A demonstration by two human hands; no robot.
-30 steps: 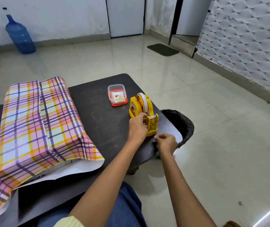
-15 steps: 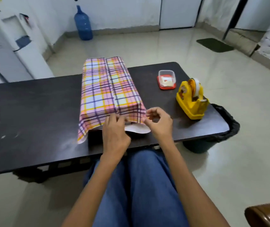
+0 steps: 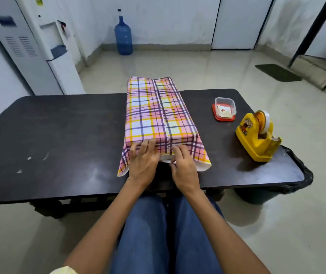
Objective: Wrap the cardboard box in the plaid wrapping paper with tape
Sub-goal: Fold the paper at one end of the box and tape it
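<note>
Plaid paper [image 3: 158, 115] is seen folded round the box, which is hidden beneath it, and the parcel lies on the dark table [image 3: 59, 135] directly ahead of both hands. A lengthwise seam is seen running down the top, away from the fingers; whether it has been taped cannot be told.

The near end is not yet closed. Loose paper is flared out to either side of the hands, with its white underside showing. The left hand [image 3: 143, 161] is laid flat on the top edge of the parcel with fingers straight, pressing the paper down. The right hand [image 3: 183, 169] is set just beside it, with fingers curled on the white edge of the flap, which appears to be pinched. Whether a strip of tape is held there too cannot be made out.

The body wrap is judged done. The near end remains to be folded and taped, and the far end likely as well.

A yellow tape dispenser [image 3: 257, 139] is placed well to the right of the right hand. A small tub with a red lid [image 3: 225, 108] is set beyond it.
</note>
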